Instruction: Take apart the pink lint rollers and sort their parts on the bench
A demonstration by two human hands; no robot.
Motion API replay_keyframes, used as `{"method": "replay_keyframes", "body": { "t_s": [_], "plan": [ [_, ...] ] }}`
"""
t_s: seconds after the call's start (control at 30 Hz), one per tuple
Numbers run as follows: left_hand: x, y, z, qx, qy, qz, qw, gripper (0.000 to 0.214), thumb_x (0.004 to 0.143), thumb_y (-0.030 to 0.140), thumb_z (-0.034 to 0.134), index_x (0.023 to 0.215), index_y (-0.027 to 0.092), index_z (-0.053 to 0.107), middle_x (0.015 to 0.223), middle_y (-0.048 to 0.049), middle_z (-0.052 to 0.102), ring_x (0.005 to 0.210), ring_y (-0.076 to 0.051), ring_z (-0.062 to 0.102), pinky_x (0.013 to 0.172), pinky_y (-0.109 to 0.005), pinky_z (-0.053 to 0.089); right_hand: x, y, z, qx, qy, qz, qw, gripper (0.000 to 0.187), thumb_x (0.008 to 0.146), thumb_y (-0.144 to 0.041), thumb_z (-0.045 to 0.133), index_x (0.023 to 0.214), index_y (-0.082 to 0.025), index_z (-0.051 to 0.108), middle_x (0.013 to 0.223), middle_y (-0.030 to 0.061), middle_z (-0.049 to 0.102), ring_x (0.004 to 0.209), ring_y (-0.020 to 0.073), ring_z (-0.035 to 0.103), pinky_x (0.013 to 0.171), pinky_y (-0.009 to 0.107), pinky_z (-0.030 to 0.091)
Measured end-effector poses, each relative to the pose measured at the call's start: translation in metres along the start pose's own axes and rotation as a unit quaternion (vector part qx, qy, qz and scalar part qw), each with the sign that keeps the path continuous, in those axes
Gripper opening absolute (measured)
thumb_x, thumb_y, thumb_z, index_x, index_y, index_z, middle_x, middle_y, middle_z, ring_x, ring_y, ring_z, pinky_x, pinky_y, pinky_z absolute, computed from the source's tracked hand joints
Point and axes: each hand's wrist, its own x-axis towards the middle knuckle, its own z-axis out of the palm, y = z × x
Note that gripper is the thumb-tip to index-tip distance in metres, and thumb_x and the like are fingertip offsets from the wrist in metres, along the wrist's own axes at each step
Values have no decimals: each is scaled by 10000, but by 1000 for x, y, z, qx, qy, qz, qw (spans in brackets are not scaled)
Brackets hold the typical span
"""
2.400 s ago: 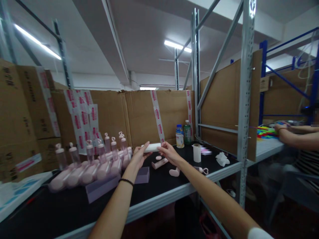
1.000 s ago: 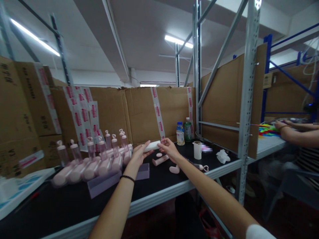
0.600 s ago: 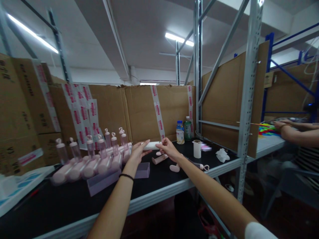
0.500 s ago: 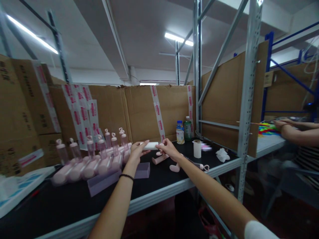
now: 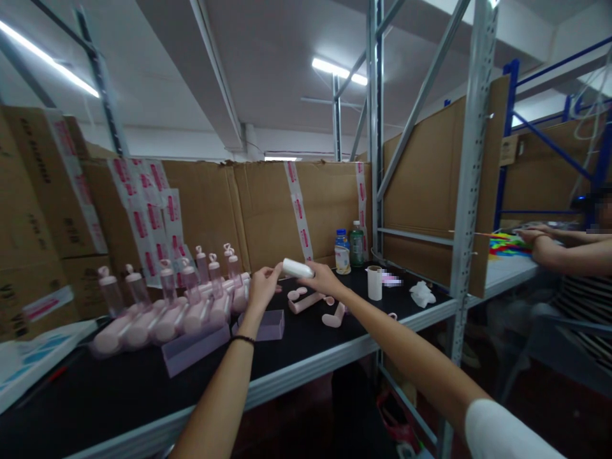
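The short white plastic cylinder (image 5: pixel 298 268) with rounded ends hangs above the black table (image 5: pixel 296 349), nearly level, its right end dipping slightly. The right hand (image 5: pixel 321 279) grips that end; the left hand (image 5: pixel 262 288) touches the other.

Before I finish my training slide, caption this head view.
Right hand grips a white cylinder, left hand at its end, over a black workbench lined with pink bottles.

Smooth white plastic tube (image 5: pixel 297 268), matt black tabletop (image 5: pixel 119 395), plain cardboard wall (image 5: pixel 268 210)
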Motion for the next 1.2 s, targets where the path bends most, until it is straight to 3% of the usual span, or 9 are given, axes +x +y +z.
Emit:
{"method": "replay_keyframes", "body": {
  "t_s": [0.1,0.2,0.4,0.57,0.7,0.83,1.0,1.1,1.2],
  "plan": [
    [-7,0,-1,55,17,32,998,214,931,361,721,932,149,690,1130,-84,703,1103,-238,651,1001,-462,512,-2,15,-18,-30,60,51,996,269,892,-357,706,1129,-231,690,1044,35,742,971,233,669,827,326,506],
    [-20,9,13,104,-6,74,992,196,918,349,728,917,157,693,1191,-98,690,1195,-260,604,1079,-493,441,-5,29,-36,-67,93,102,988,234,961,-326,654,1143,-181,676,1124,66,718,1015,217,673,876,358,534],
    [-70,41,78,190,-141,144,961,235,822,352,789,703,190,667,802,-60,697,947,-263,666,976,-443,450,-10,50,-59,-173,94,200,960,288,960,-370,723,1132,-143,676,1141,86,687,1044,234,675,944,443,556],
    [-126,65,110,200,-156,185,950,222,858,366,694,684,238,644,839,-155,697,974,-333,668,893,-403,410,-15,54,-62,-207,63,247,944,294,991,-356,692,1200,-152,658,1171,83,675,1025,223,684,886,410,591],
    [-165,74,110,204,-171,181,947,216,905,348,618,707,261,620,767,-119,681,766,-269,654,750,-371,376,-19,39,-69,-233,37,256,937,272,1002,-380,676,1153,-154,674,1126,74,690,978,203,691,861,384,595],
    [-196,65,99,207,-172,154,951,291,934,371,576,661,272,565,717,-88,659,672,-252,604,687,-368,321,-38,10,-87,-282,29,222,933,345,948,-479,716,1066,-156,702,1092,109,717,993,236,695,891,399,555],
    [-224,37,89,164,-157,102,968,325,952,412,531,658,274,532,712,-74,654,662,-239,580,664,-364,311,-106,-22,-105,-329,-5,165,930,302,782,-491,847,785,-218,717,909,161,759,924,324,722,767,368,474],
    [-237,19,91,130,-157,66,977,346,949,456,520,657,274,559,684,-72,647,652,-238,584,660,-361,338,-146,-33,-107,-351,-22,152,923,203,720,-329,887,756,-237,709,881,141,756,878,324,725,729,360,458],
    [-245,6,97,95,-163,33,982,427,936,569,515,646,268,606,638,-79,628,636,-242,591,644,-362,369,-168,-44,-101,-363,-18,143,921,110,787,-238,818,801,-236,709,920,145,742,894,315,716,736,362,464]
  ]
}}
